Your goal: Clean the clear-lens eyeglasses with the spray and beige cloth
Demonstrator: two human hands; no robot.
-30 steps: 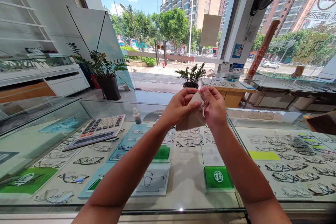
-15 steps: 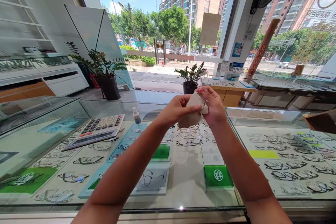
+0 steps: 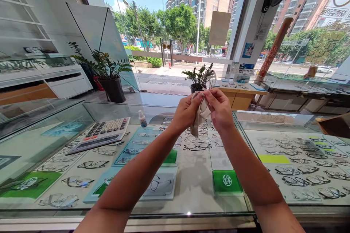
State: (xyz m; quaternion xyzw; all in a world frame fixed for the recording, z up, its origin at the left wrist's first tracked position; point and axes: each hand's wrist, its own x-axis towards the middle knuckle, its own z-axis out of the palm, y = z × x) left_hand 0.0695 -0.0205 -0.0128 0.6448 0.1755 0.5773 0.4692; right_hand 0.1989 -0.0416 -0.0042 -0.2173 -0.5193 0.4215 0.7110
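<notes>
Pinching drooping beige cloth (image 3: 199, 117) in left hand (image 3: 186, 111) and right hand (image 3: 222, 111) above flat glass counter (image 3: 197, 204); advise light, even pressure.

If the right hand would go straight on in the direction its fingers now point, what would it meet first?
Most likely the pale cloth bunched at the fingertips of the right hand, then the left hand close beyond it; depth between them is hard to judge.

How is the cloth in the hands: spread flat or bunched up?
Bunched up: the pale cloth is gathered at the left hand and hangs below it in a narrow, creased fold.
</notes>
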